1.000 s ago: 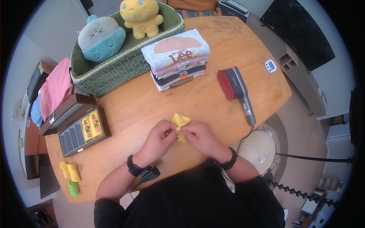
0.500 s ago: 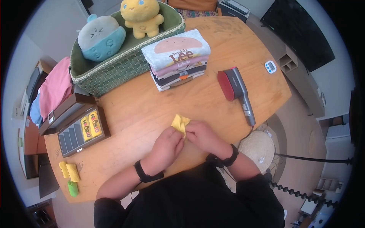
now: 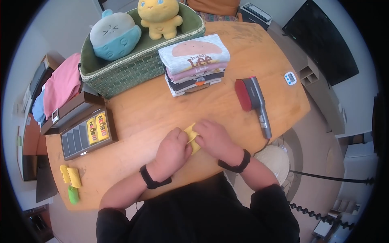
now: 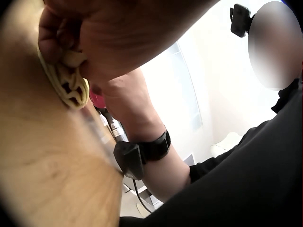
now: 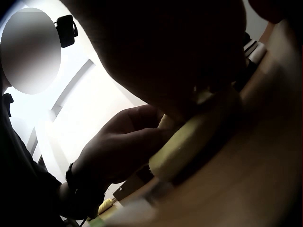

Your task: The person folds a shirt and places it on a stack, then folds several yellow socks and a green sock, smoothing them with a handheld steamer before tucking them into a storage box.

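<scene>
A small yellow cloth (image 3: 196, 148) lies low over the wooden table in front of me, folded narrow. My left hand (image 3: 172, 150) pinches its near left side with curled fingers. On the opposite side my right hand (image 3: 214, 139) grips the fabric with thumb and fingers, covering part of it. The left wrist view shows the cloth (image 4: 75, 94) end-on, with several soft layers doubled over each other below the fingers. Seen from the right wrist, the cloth (image 5: 177, 149) forms a thick long strip close over the tabletop.
Left stands an open divided box (image 3: 75, 141) with two yellow NEOBIO bundles (image 3: 97, 127). Yellow pieces (image 3: 73, 177) and a green one (image 3: 73, 195) lie near the left edge. Behind are a green basket (image 3: 129, 75) of plush toys, folded shirts (image 3: 194, 67), a handheld steamer (image 3: 255, 101) and a timer (image 3: 290, 78).
The cloth has gone from a loose, raised piece to a narrower folded strip low on the table. Both hands have shifted their grip along it. The head view has tilted slightly.
</scene>
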Available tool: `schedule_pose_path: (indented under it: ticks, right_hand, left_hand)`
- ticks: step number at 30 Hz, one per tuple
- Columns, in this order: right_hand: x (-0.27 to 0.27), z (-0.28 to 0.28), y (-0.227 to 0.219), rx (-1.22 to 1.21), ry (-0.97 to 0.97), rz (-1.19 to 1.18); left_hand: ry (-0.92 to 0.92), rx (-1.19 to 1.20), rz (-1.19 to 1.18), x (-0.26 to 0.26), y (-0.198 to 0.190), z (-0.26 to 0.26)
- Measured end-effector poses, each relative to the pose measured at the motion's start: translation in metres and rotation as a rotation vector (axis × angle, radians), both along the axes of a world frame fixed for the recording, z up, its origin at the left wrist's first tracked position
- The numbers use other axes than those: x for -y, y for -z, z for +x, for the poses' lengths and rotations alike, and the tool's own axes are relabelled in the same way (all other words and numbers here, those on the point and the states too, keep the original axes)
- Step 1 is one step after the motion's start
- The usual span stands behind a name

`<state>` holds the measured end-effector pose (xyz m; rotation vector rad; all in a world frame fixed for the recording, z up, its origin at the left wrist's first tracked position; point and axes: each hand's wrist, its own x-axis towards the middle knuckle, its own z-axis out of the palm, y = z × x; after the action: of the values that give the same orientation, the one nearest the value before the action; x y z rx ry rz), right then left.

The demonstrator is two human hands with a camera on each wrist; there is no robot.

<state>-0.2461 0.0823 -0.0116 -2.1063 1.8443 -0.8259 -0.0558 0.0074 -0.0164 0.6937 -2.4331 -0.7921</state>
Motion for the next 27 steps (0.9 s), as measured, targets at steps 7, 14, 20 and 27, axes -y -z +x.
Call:
schedule_pose_path:
  ticks: [7, 14, 20, 27]
  right_hand:
    - [0.002, 0.014, 0.002, 0.177, 0.154, 0.182]
    - [0.004, 0.021, 0.001, 0.085, 0.223, 0.215]
    - [0.004, 0.025, 0.002, 0.014, 0.267, 0.229]
    - [0.008, 0.028, -0.003, 0.060, 0.236, 0.258]
  left_hand:
    - [-0.094, 0.031, 0.061, 0.005, -0.003, 0.008]
    - [-0.097, 0.042, -0.060, 0.019, 0.005, 0.005]
    - [0.111, 0.000, -0.086, 0.003, -0.019, 0.031]
    - [0.209, 0.224, -0.525, -0.022, -0.014, 0.034]
